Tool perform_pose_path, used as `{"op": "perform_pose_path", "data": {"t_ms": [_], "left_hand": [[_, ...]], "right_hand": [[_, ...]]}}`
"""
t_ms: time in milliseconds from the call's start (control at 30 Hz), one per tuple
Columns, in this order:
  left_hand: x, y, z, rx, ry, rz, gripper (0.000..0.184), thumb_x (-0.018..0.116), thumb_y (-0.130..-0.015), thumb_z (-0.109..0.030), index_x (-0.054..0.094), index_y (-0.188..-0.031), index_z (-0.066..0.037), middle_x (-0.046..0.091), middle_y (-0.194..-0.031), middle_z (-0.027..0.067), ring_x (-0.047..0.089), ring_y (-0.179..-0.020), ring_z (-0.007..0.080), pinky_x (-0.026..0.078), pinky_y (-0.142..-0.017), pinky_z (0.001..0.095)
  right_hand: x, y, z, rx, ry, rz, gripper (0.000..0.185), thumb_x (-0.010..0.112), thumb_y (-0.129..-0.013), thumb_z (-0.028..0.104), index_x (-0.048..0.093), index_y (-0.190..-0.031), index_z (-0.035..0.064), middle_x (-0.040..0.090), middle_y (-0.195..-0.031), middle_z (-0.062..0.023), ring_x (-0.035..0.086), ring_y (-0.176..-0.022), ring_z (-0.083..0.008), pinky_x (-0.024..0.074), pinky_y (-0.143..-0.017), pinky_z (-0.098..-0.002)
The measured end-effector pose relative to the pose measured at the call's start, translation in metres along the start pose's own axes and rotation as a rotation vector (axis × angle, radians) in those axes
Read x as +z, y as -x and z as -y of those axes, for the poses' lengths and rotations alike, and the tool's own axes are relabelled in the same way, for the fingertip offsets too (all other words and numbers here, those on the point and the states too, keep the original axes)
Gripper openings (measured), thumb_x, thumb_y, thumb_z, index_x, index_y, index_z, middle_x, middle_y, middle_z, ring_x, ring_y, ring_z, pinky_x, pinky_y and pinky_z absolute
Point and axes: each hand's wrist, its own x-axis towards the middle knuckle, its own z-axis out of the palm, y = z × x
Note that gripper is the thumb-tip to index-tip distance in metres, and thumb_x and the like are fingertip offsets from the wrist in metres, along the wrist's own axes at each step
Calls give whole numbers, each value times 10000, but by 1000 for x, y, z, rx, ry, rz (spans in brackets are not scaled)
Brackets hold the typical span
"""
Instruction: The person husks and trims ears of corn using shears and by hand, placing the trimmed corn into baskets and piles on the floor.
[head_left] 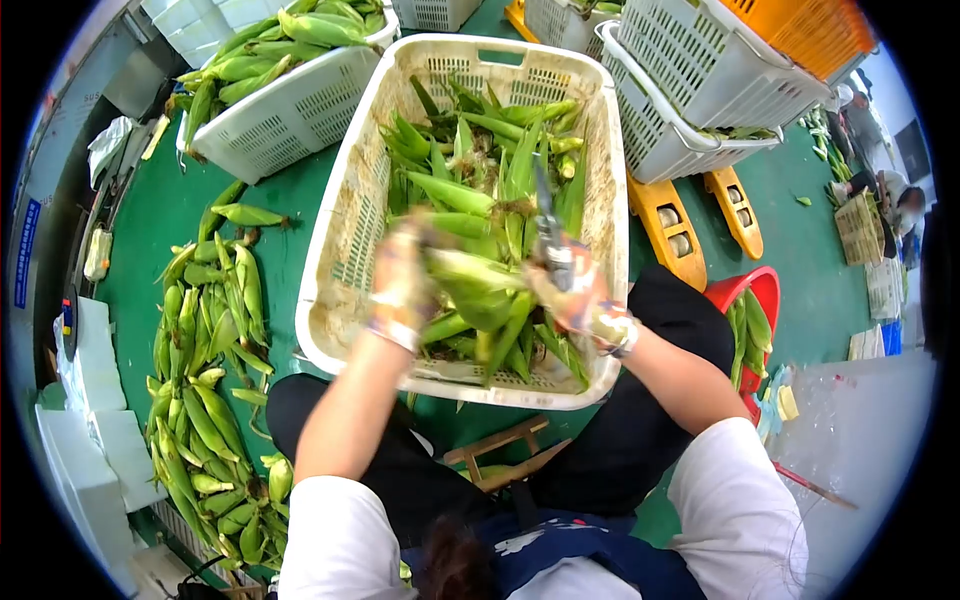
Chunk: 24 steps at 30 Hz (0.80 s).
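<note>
My left hand (403, 278), in a soiled patterned glove and smeared by motion, is closed around the tip end of a green ear of corn (480, 295). The other end of that ear points toward my right hand (572, 288), also gloved. My right fingers wrap round the dark handle of a knife (545, 205), whose narrow blade points up and away from me. Both hands are over a large, stained white plastic crate (335, 210). Inside it lie husk leaves and green corn pieces (450, 190) in a loose heap.
Corn ears (205, 420) lie piled on the green floor at left. A white crate (290, 110) of corn stands back left, stacked crates (660, 110) back right. Near them are yellow pallet-jack forks (668, 235). A red bucket (765, 290) holds corn. Other people work far right.
</note>
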Motion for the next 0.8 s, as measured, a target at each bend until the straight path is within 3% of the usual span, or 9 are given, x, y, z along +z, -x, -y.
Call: {"op": "perform_pose_path", "data": {"t_ms": [67, 133, 200, 267, 333, 400, 467, 533, 800], "left_hand": [[-50, -20, -4, -78, 485, -80, 380, 382, -905, -354, 466, -1076, -26, 554, -936, 112, 543, -775, 238, 488, -692, 376], [-41, -7, -11, 37, 673, 16, 371, 378, -909, -353, 441, -1099, -41, 531, -978, 114, 543, -848, 246, 487, -714, 377], [-69, -31, 35, 137, 669, 234, 325, 421, -893, -289, 436, -1134, -72, 506, -946, 113, 518, -950, 267, 472, -769, 400], [-60, -27, 40, 43, 1057, 604, 332, 440, -877, -235, 438, -1176, -91, 524, -993, 116, 528, -926, 255, 469, -776, 394], [-14, 9, -10, -143, 658, -104, 316, 486, -859, -188, 477, -1144, -50, 536, -1046, 129, 549, -897, 253, 473, -787, 403], [-7, -2, 2, 41, 729, 111, 302, 522, -851, -207, 495, -1105, -44, 542, -1024, 120, 557, -888, 248, 474, -792, 393], [-8, 2, 3, -5, 708, 256, 313, 541, -846, -212, 494, -1106, -43, 540, -1037, 115, 552, -915, 244, 467, -809, 378], [2, 7, 3, 22, 762, 201, 254, 530, -859, -180, 500, -1042, -7, 552, -1004, 138, 536, -958, 261, 446, -860, 409], [-1, 11, 6, 29, 724, 181, 281, 495, -864, -179, 478, -1097, -23, 554, -950, 111, 548, -882, 242, 462, -800, 366]], "right_hand": [[-18, 22, -8, 228, -257, -76, 129, 598, -760, 83, 497, -829, 42, 500, -663, 2, 466, -571, -76, 372, -487, -230], [-20, 15, -33, 213, -139, -118, 119, 595, -765, 51, 501, -838, 46, 494, -668, 17, 467, -586, -62, 377, -491, -220], [-17, 2, -9, 218, -360, -113, 122, 571, -787, -4, 497, -873, 41, 506, -721, 16, 487, -619, -68, 409, -531, -199], [-20, -5, 9, 123, -499, -30, 177, 570, -791, 4, 479, -940, 33, 509, -761, -1, 501, -641, -76, 418, -551, -198], [-19, -11, 23, 72, -326, 36, 251, 576, -783, 23, 441, -995, 27, 528, -785, -20, 544, -702, -103, 451, -583, -224], [-3, -15, 30, 24, -359, 125, 319, 612, -766, 112, 428, -1017, 41, 545, -792, -48, 559, -716, -135, 474, -603, -282], [8, -18, 35, -20, 87, 172, 485, 636, -735, 287, 410, -1079, 30, 566, -848, -132, 572, -754, -272, 478, -691, -362], [27, -26, 36, -262, 255, -46, 544, 635, -737, 277, 392, -1135, -3, 573, -907, -198, 568, -800, -330, 467, -735, -360], [29, -29, 46, -285, 130, 233, 311, 606, -742, 165, 498, -973, -11, 560, -736, -169, 556, -675, -337, 438, -575, -357]]}}
